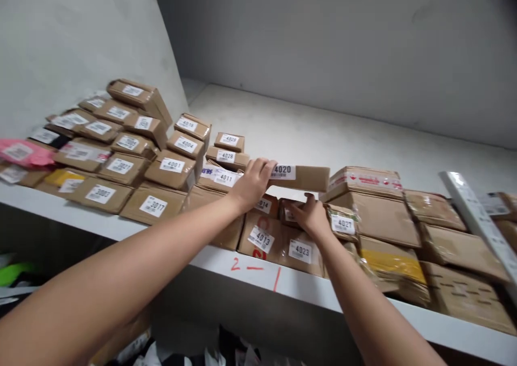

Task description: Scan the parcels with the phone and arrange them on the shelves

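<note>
My left hand [253,184] grips the left end of a flat brown box labelled 4020 [309,177], which is raised above its neighbours. Below it, my right hand [310,215] reaches in with bent fingers around a small labelled box [290,213]. Beneath that stand boxes labelled 4013 [259,239] and 4023 [300,251], with a box labelled 4014 [264,204] to the left. Just right of my right hand sits the box labelled 4027 [343,224].
A white shelf [226,262] carries stacks of labelled boxes on the left, a pink package [26,153] at far left, and taped boxes [388,218] at right. A white metal upright [476,212] crosses the right side. More packages lie below.
</note>
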{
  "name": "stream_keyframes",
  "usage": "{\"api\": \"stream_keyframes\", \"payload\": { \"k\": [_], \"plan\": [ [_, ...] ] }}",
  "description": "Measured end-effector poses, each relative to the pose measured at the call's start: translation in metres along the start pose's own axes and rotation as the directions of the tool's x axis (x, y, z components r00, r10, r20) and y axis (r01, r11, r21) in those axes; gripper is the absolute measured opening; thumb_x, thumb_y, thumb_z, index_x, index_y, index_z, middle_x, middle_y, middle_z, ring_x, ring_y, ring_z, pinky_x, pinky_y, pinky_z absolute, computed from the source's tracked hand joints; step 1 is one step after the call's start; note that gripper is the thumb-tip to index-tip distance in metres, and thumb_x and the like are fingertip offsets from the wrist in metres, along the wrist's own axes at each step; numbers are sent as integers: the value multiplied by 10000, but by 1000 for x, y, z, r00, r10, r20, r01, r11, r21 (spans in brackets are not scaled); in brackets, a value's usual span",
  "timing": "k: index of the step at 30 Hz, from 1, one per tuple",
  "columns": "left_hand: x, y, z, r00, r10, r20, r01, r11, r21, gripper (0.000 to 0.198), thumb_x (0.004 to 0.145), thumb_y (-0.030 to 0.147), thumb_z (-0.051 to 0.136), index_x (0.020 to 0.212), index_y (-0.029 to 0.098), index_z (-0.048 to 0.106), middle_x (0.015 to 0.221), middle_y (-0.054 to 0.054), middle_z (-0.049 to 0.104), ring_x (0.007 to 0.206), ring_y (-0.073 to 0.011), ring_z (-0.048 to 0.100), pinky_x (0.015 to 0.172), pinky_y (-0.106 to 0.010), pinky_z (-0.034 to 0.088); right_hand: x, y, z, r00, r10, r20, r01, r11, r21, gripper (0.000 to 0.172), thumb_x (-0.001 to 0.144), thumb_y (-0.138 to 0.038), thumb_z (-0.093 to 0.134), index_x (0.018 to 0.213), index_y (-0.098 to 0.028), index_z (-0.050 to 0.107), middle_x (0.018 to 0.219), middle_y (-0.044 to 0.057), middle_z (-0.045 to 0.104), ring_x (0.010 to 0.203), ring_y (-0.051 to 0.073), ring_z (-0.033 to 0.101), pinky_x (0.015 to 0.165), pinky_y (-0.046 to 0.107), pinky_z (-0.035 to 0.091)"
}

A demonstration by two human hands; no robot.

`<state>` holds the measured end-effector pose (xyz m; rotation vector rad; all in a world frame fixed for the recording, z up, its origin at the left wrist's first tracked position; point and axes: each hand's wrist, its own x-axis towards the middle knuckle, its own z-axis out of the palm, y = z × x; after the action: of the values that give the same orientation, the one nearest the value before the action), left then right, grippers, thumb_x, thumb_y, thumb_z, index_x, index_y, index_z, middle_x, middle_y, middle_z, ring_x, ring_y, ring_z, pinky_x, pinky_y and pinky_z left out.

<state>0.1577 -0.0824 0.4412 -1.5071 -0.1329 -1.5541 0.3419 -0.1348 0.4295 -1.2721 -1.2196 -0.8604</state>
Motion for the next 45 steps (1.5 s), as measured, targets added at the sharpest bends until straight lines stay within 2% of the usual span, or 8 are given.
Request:
{"api": "stream_keyframes", "payload": {
  "k": [4, 8, 12, 16, 22, 27, 34, 45],
  "plan": [
    [20, -12, -23, 997, -57, -44, 55, 998, -25, 414, 945, 190, 385, 1338, 125, 270, 1212, -168, 489, 1082, -237, 482, 970, -388, 481, 6, -3, -7, 979, -113, -169, 129, 988, 87, 858, 711, -526, 625, 1349, -13, 370, 1291, 346, 516, 1210, 457, 508, 942, 569, 449],
    [58, -40, -74, 985, -157, -67, 161, 985, 66, 382, 977, 242, 347, 1342, 145, 285, 1209, -140, 501, 1032, -179, 517, 897, -309, 480, 17, -14, -15, 911, -276, -307, 321, 941, 106, 788, 728, -508, 586, 1358, -80, 385, 1334, 274, 511, 1207, 413, 502, 986, 589, 403],
    [83, -78, -132, 943, -312, -119, 334, 885, 325, 461, 982, 379, 343, 1385, 167, 270, 1284, -85, 460, 1086, -166, 473, 956, -304, 411, 21, -15, -14, 899, -351, -261, 376, 925, 53, 688, 749, -446, 547, 1315, -66, 456, 1258, 266, 559, 1105, 388, 556, 955, 576, 425],
    [81, -116, -164, 950, -311, -42, 275, 763, 584, 442, 989, 272, 261, 1403, 120, 234, 1335, -67, 419, 1156, -152, 371, 1058, -314, 320, 9, -5, 0, 898, -392, -199, 391, 919, -47, 633, 761, -420, 528, 1273, -48, 499, 1208, 256, 584, 1103, 383, 553, 951, 537, 450],
    [69, -158, -153, 934, -345, 87, 215, 742, 635, 426, 1001, 211, 75, 1365, 74, 249, 1325, -74, 393, 1202, -145, 286, 1090, -349, 266, -7, 12, 21, 916, -380, -130, 363, 922, -137, 599, 786, -439, 486, 1246, -57, 521, 1152, 244, 597, 1090, 387, 556, 954, 542, 458],
    [81, -187, -131, 903, -388, 187, 177, 731, 660, 479, 994, 220, 11, 1364, 73, 277, 1334, -87, 398, 1214, -166, 309, 1020, -331, 314, -5, 22, 31, 891, -411, -191, 383, 908, -167, 560, 806, -463, 459, 1186, -65, 562, 1105, 236, 625, 1051, 378, 575, 924, 533, 485],
    [101, -217, -112, 820, -453, 350, 102, 717, 689, 440, 873, 132, 411, 1308, 109, 476, 1274, -152, 506, 1094, -268, 494, 899, -367, 403, -7, 26, 25, 892, -418, -172, 398, 906, -142, 579, 818, -477, 438, 1183, -44, 560, 1085, 249, 636, 1032, 381, 582, 900, 558, 496],
    [107, -229, -113, 767, -532, 359, 175, 712, 680, 557, 885, 118, 462, 1424, 119, 320, 1411, -157, 354, 1251, -289, 378, 1050, -479, 357, -11, 38, 20, 898, -403, -177, 383, 914, -137, 587, 809, -473, 448, 1190, -40, 555, 1099, 248, 637, 1030, 376, 581, 900, 563, 491]
  ]
}}
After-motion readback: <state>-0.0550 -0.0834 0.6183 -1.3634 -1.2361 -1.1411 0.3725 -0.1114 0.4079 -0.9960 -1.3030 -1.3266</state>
